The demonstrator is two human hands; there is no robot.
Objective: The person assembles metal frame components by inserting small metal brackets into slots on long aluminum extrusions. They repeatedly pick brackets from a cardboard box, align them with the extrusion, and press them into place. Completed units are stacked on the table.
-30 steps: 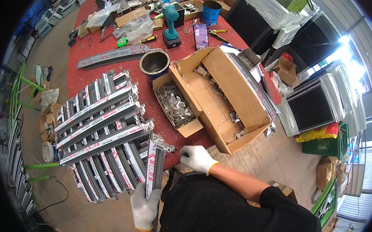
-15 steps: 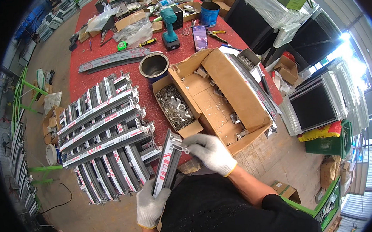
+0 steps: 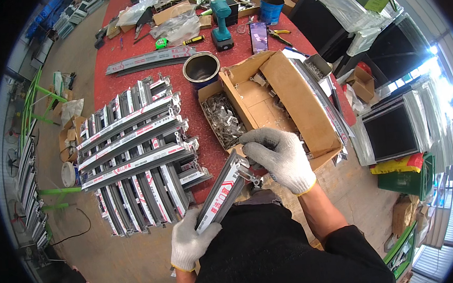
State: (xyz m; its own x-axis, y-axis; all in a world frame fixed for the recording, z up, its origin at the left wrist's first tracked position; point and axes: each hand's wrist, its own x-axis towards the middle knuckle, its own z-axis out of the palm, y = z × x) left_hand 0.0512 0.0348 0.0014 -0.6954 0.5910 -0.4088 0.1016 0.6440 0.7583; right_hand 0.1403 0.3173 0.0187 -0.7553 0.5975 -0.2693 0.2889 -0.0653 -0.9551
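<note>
My left hand (image 3: 193,239), in a white knit glove, grips the lower end of a short grey metal profile (image 3: 223,195) with a printed white and red film strip. The profile slants up to the right, and a small silver bracket (image 3: 250,175) with looped ends sits at its upper end. Just above that end is my gloved right hand (image 3: 284,160), its thumb and forefinger bent and apart, with nothing visible between them. Its other fingers are partly hidden. Beyond it stands a small cardboard box (image 3: 206,94) full of little metal pieces (image 3: 225,118).
Stacked, crossed profiles (image 3: 128,162) lie left on the red table (image 3: 140,38). A larger carton (image 3: 255,95) and dark round can (image 3: 201,69) stand ahead. Farther back are a teal cordless drill (image 3: 222,26), phone (image 3: 258,37), pliers (image 3: 280,35) and blue bucket (image 3: 271,9).
My right hand has moved off the bracket, slightly up and to the right. The profile, still in my left hand, has shifted right and tilted further over. The whole view has swung a little.
</note>
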